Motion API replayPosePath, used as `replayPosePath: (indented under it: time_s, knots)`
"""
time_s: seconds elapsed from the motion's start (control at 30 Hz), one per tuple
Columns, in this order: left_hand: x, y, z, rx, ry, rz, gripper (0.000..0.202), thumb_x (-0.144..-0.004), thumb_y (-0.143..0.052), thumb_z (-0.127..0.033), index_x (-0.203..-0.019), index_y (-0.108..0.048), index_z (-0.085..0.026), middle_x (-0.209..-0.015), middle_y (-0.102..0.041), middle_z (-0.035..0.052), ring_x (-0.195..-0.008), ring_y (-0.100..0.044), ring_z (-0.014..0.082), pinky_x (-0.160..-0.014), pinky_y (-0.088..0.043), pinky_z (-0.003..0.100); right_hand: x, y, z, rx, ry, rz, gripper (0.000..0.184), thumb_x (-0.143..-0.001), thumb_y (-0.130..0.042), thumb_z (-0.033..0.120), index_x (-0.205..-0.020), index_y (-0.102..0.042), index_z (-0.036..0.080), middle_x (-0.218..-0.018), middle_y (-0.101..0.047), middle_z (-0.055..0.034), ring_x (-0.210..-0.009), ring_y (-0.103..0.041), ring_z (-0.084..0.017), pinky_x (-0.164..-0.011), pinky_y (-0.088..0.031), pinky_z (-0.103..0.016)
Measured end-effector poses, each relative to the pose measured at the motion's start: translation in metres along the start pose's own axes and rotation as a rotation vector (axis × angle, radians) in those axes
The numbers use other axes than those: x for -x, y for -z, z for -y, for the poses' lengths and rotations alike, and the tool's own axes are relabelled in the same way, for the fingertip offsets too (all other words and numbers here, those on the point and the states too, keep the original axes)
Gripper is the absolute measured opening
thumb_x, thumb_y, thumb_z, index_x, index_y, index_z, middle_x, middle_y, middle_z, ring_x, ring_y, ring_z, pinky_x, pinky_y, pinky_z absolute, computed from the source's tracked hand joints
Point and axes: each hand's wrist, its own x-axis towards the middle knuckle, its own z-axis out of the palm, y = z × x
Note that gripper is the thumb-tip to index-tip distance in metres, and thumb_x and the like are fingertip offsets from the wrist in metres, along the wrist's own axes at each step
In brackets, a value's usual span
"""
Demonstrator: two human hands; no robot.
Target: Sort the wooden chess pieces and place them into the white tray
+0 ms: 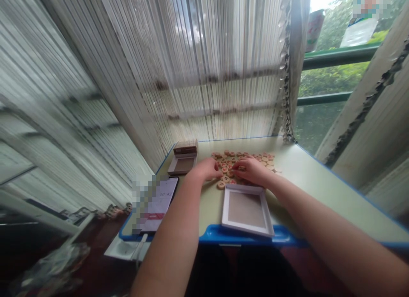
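Several round wooden game discs (255, 157) with red and dark marks lie scattered on a pale table (306, 177) with a blue rim. My left hand (207, 169) rests palm down at the left side of the pile, fingers curled over a few discs. My right hand (252, 169) lies on the pile's near side, its fingers pinched on one disc (242, 168). A shallow white box tray (247, 209), empty, sits at the table's front edge just below my hands.
A second open box half (182, 164) and a small brown box (185, 147) stand at the back left. A phone (159, 199) lies at the left front corner. Sheer striped curtains (191, 67) hang behind the table; a window with green rails (335, 58) is at right.
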Motion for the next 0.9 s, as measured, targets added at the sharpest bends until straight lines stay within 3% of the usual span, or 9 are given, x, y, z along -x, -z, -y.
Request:
replayPosePath:
  time_s: [0.17,0.33,0.43,0.6,0.73,0.9]
  knots:
    - [0.003,0.009,-0.002,-0.077,0.14,-0.25,0.036,-0.079,-0.053,-0.05,-0.088,-0.07,-0.019,-0.091,-0.07,0.0099,-0.085,-0.064,0.0221,-0.069,-0.046,0.027,-0.001,-0.001,-0.007,-0.002,-0.023,-0.051,0.018,-0.078,-0.061,0.029,-0.09,-0.072,0.021,-0.097,-0.067,-0.0074,-0.094,-0.059,-0.022,-0.089,-0.042,-0.033]
    - [0.004,0.007,0.001,-0.139,0.233,-0.169,0.019,-0.075,-0.061,-0.029,-0.088,-0.071,-0.019,-0.096,-0.07,0.0111,-0.091,-0.064,0.0233,-0.076,-0.048,0.029,0.001,0.0,-0.009,-0.019,-0.085,-0.095,0.024,-0.079,-0.059,0.031,-0.097,-0.071,0.019,-0.104,-0.063,-0.0102,-0.096,-0.059,-0.022,-0.089,-0.044,-0.033]
    - [0.001,0.004,0.003,-0.101,0.232,-0.165,0.018,-0.072,-0.063,-0.022,-0.089,-0.071,-0.02,-0.094,-0.071,0.0099,-0.091,-0.064,0.0224,-0.077,-0.048,0.028,-0.007,-0.002,-0.008,-0.034,-0.143,-0.063,0.025,-0.079,-0.058,0.03,-0.099,-0.07,0.021,-0.107,-0.062,-0.0087,-0.098,-0.058,-0.022,-0.09,-0.043,-0.032]
    - [-0.004,0.001,0.003,-0.041,0.192,-0.195,0.019,-0.076,-0.061,-0.03,-0.087,-0.07,-0.019,-0.09,-0.071,0.0111,-0.088,-0.065,0.0223,-0.076,-0.048,0.028,-0.05,-0.006,-0.012,0.08,-0.16,0.073,0.038,-0.077,-0.06,0.03,-0.114,-0.063,0.021,-0.119,-0.058,-0.0096,-0.104,-0.055,-0.024,-0.09,-0.043,-0.032]
    - [-0.006,0.0,0.003,-0.06,0.23,-0.3,0.026,-0.086,-0.048,-0.033,-0.094,-0.069,-0.021,-0.096,-0.069,0.0118,-0.094,-0.063,0.0219,-0.08,-0.047,0.029,-0.087,-0.004,-0.014,0.186,-0.176,0.104,0.043,-0.08,-0.054,0.029,-0.122,-0.057,0.022,-0.127,-0.055,-0.0072,-0.112,-0.049,-0.026,-0.091,-0.041,-0.034]
    - [-0.01,-0.004,0.007,-0.116,0.167,-0.291,0.026,-0.083,-0.052,-0.037,-0.094,-0.07,-0.023,-0.101,-0.068,0.0102,-0.095,-0.062,0.0223,-0.079,-0.047,0.029,-0.101,-0.003,-0.015,0.225,-0.15,0.226,0.03,-0.079,-0.054,0.027,-0.107,-0.067,0.023,-0.111,-0.066,-0.0066,-0.107,-0.052,-0.026,-0.085,-0.043,-0.033]
